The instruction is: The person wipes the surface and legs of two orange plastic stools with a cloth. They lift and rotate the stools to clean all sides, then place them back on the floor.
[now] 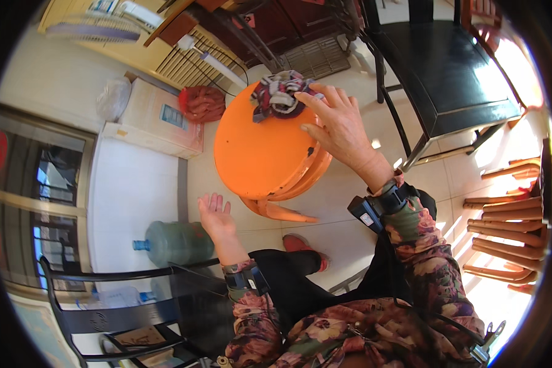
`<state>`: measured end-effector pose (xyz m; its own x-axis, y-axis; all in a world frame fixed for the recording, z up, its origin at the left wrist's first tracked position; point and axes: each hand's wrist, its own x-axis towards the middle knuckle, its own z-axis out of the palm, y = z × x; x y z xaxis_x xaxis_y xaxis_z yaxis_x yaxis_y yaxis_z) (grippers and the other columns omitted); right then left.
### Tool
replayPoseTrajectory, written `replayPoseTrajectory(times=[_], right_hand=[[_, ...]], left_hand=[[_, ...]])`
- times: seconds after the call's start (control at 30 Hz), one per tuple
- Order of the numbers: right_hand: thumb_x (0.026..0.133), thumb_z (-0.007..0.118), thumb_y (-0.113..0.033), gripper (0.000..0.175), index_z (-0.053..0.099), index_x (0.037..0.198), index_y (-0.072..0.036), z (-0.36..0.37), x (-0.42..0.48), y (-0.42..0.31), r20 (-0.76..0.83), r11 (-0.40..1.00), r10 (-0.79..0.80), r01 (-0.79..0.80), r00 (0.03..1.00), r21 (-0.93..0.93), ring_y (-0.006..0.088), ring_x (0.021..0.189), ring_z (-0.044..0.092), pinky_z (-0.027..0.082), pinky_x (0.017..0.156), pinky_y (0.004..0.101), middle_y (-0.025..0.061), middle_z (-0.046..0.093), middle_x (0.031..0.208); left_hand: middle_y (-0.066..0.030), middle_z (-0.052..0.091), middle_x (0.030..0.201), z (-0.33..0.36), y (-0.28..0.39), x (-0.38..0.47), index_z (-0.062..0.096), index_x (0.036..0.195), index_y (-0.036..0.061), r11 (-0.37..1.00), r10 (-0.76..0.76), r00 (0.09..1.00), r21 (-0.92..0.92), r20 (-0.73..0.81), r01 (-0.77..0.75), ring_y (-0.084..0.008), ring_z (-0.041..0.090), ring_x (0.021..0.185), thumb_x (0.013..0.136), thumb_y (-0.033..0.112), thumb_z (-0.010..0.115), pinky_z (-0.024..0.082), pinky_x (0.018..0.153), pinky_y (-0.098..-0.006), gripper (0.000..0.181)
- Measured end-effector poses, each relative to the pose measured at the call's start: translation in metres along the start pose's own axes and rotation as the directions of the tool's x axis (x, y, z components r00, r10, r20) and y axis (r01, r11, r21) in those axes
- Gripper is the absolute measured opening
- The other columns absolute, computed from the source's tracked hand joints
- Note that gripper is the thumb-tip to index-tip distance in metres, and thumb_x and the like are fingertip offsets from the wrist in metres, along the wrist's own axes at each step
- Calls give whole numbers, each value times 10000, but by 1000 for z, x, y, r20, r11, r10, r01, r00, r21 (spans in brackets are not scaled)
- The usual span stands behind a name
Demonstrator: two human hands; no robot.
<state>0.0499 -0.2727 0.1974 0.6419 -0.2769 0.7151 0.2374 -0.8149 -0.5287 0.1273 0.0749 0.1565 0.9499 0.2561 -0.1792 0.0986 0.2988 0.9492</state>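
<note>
A round orange plastic stool (257, 156) stands before me, its rim scuffed with dark chips. Bunched on its far side is a striped cloth (280, 94) in dark, red and pale tones. My right hand (338, 119) reaches over the stool's right edge, thumb and fingers spread. Its fingertips are beside the cloth's right side; whether they touch it I cannot tell. Left of the stool's near edge, my left hand (218, 216) is turned palm up with loosely curled fingers and holds nothing.
A black chair (441, 69) stands at the far right, with several stacked stools (510, 221) below it. Leftward are a cardboard box (147, 115), a red mesh bag (204, 103) and a large water bottle (179, 244). Another black chair (106, 317) is at lower left.
</note>
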Motion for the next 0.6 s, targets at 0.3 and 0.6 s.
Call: replayPoseTrajectory(times=[0.3,0.6], right_hand=[[735,810,-466,731,551,1392,-276,64,70,12,423,933,98,64,901,-353,405,1348,382,327,1058,559,122,440,1480],[748,780,-363,522,641,1200,-142,139,116,-13,644,979,-115,198,756,-57,402,1148,555,471,968,466,145,663,1156]], left_hand=[[-234,434,1415,0,-24,22,241,1504,-109,875,-209,924,-359,321,323,-333,486,1254,1016,573,428,384,1103,-453,858],[-285,388,1492,14,-12,9,232,1497,-150,704,-334,887,-542,318,459,-378,376,1393,1031,591,313,283,1188,-470,879]])
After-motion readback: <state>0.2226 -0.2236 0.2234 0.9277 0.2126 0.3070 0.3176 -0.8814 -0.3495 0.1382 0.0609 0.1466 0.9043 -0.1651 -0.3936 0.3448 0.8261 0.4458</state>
